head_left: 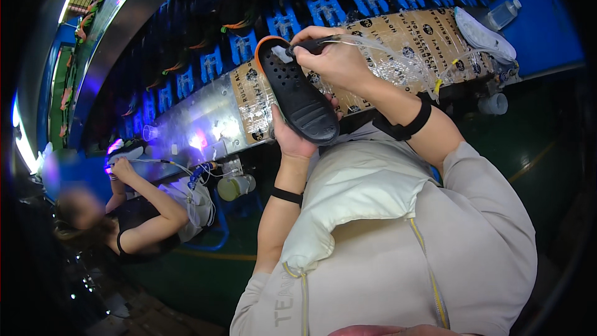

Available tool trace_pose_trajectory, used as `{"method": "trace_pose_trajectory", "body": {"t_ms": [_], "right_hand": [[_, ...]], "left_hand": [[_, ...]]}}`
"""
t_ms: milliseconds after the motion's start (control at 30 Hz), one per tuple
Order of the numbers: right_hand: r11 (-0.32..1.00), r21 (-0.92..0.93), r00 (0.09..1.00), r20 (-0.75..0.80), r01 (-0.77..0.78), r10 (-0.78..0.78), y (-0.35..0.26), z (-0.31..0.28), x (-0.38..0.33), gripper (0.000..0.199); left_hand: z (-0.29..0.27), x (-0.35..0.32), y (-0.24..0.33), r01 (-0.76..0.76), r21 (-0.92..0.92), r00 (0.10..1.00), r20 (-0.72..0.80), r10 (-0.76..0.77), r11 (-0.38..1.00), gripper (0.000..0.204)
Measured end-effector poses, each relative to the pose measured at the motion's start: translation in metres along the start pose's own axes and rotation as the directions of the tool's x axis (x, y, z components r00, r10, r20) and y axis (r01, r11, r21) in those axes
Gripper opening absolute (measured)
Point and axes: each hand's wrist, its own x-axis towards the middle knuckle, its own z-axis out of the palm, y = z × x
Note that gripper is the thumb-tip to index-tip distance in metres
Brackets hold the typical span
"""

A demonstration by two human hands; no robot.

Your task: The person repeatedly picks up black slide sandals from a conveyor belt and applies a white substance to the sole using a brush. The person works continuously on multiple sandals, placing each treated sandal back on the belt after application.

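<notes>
My left hand (291,135) is wrapped round a black shoe sole (305,102) from below, its heel end toward me. The sole has a pattern of small holes in its front half and an orange edge round the toe. My right hand (339,62) grips a black-handled brush (318,44) fed by clear tubing (388,43). Its pale, whitish tip lies over the inside of the sole near the toe. The fingers under the sole are partly hidden by it.
A bench edge covered in printed brown tape (398,43) runs before me. On the right are a white shoe sole (482,34) and a clear bottle (504,14). Blue holders (326,9) line a dark conveyor beyond. At left, a co-worker's hands (121,168) work on another sole.
</notes>
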Motion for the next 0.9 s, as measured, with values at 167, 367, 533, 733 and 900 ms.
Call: {"method": "trace_pose_trajectory", "body": {"t_ms": [167, 367, 533, 733, 900], "right_hand": [[0.932, -0.110, 0.931, -0.089, 0.345, -0.355, 0.007, 0.014, -0.003, 0.023], [0.833, -0.359, 0.874, 0.406, 0.422, -0.268, -0.017, -0.005, -0.037, 0.024], [0.897, -0.299, 0.809, 0.579, 0.326, -0.101, -0.050, -0.032, -0.036, 0.021], [0.831, -0.202, 0.842, -0.045, 0.519, -0.537, -0.034, 0.000, -0.008, 0.023], [0.639, -0.080, 0.642, 0.167, 0.765, -0.748, -0.021, 0.013, -0.005, 0.027]], "left_hand": [[0.019, 0.009, -0.008, -0.120, 0.109, 0.979, -0.155, 0.136, 0.987, 0.079], [0.004, 0.014, 0.002, -0.225, 0.203, 0.929, -0.249, 0.273, 0.953, 0.067], [0.001, 0.017, 0.005, -0.224, 0.075, 0.964, -0.128, 0.233, 0.972, 0.066], [0.032, 0.012, -0.003, -0.219, 0.066, 0.975, -0.026, 0.221, 0.973, 0.069], [0.041, 0.013, -0.002, -0.283, 0.107, 0.958, -0.008, 0.285, 0.953, 0.073]]}}
